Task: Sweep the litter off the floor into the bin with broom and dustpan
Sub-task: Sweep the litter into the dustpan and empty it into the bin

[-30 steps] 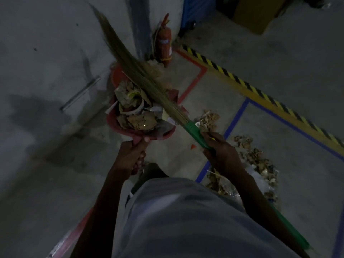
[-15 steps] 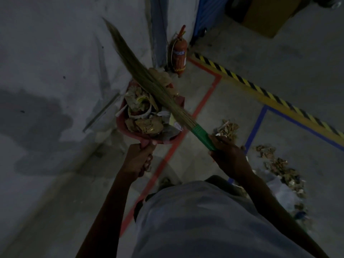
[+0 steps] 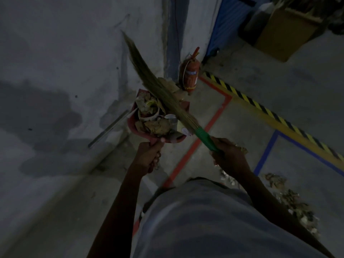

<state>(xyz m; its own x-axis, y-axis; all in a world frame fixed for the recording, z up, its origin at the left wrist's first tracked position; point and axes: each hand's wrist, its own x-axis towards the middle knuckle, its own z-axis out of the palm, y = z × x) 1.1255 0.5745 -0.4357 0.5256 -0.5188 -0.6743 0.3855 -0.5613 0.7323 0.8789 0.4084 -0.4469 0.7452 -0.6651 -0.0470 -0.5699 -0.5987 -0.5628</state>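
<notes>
Left hand (image 3: 149,157) gripped full red dustpan (image 3: 143,135) by its handle; right hand (image 3: 228,155) gripped broom (image 3: 163,95) laid across litter (image 3: 154,121), above the floor (image 3: 214,112).

Really dim and underexposed, colours muddy and detail grainy. Dark shadow patches sprawl over the grey wall (image 3: 55,71) on the left, and the broom (image 3: 160,94) bristles smear with motion blur. Wide-angle lens bends the edges.

Fire extinguisher (image 3: 189,75) and wall (image 3: 74,53) stand close ahead; bare floor (image 3: 214,116) opens rightward.
</notes>
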